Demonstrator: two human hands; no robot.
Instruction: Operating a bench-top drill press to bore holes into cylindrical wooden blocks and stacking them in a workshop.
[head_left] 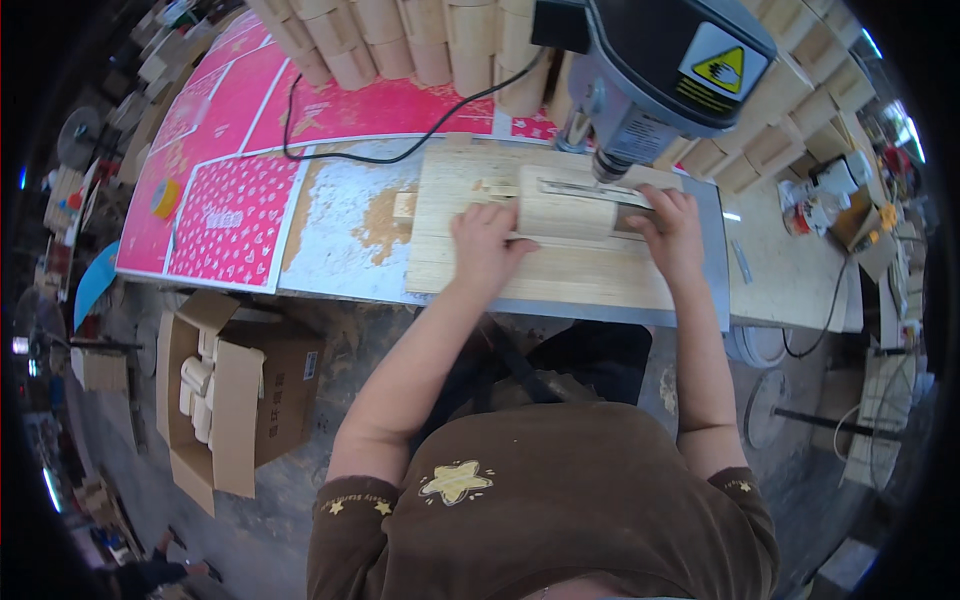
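Sideways, from left to right, we are having the wooden block (565,217) lying between our two hands on the pale board (550,275), its long axis running roughly along the board's near edge, and the block sitting closer to the far edge than to the near one. On the left, we are setting our left hand (485,240) at the block's left end, fingers curling and the thumb reaching along the near side; we are not able to tell whether it is gripping or only pressing. In the middle, the block is showing a pale, smooth, rounded top with plain ends, and a narrow slotted strip (590,190) is lying lengthwise along its far side. Above the strip, toward its right part, the drill chuck (612,166) is pointing down. On the right, nearer the board's right edge, we are bending our right hand (672,230) over the strip's right end, thumb and fingers apart around a darker gap, its grip being unclear too. Neither hand is standing plainly nearer; both are flanking the block.
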